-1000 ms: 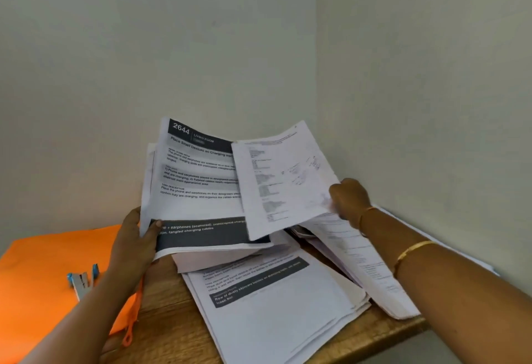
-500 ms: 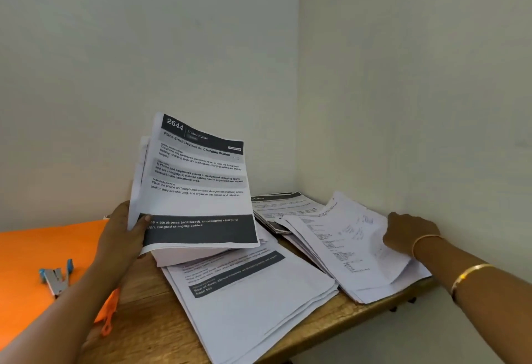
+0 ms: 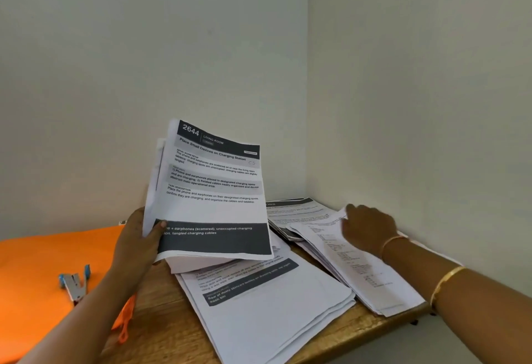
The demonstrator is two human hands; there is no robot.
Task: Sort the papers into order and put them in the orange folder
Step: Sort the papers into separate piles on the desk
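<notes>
Sheaf (image 3: 213,191) in left (image 3: 138,240), pile (image 3: 359,277) under right (image 3: 370,228)

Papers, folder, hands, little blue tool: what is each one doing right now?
held papers: lifted, tilted up, sheet 2644 in front.
right pile: fanned out on the table.
middle pile: loosely stacked on the table.
left hand: grips the held papers' lower left edge.
right hand: rests on the right pile.
orange folder: lies flat, no papers on it.
blue tool: lies on the orange folder.
</notes>
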